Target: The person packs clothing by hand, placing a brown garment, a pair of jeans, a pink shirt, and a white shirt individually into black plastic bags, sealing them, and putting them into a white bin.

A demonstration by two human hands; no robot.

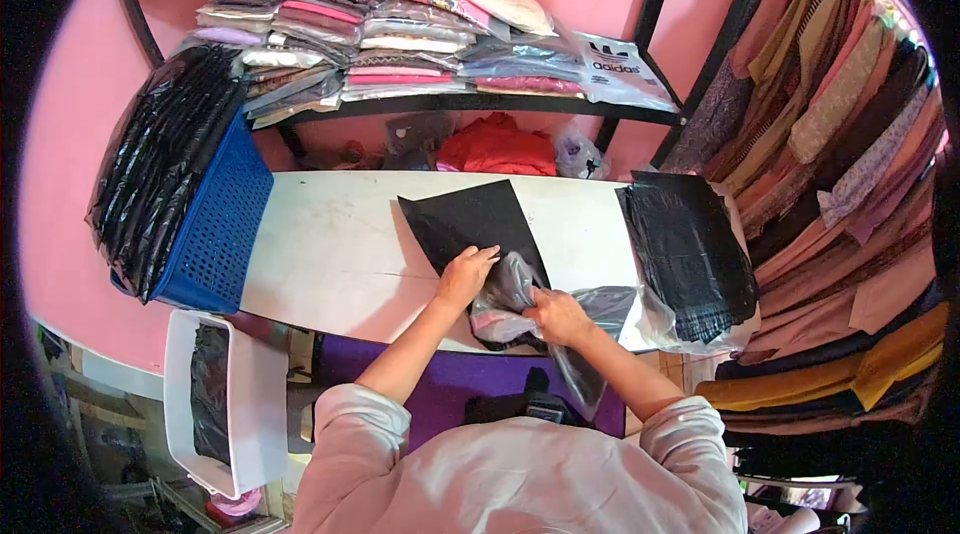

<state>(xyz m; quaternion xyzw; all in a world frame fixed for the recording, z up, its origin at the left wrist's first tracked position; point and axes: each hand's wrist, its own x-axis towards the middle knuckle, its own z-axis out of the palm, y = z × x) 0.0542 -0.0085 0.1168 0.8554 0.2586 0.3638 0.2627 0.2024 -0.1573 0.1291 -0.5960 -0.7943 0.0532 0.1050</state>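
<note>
Gripping the clear bag, likely light and slippery, the right hand has fingers around bunched folds, probably safest. The left hand's grip I cannot tell.

The word "adidas" stands in dark letters on a whitish plastic bag at the right end of the shelf. Above the word is a dark emblem, probably the brand's logo, though its shape is hard to make out. Smaller print beneath the word is too tiny to read.
</note>
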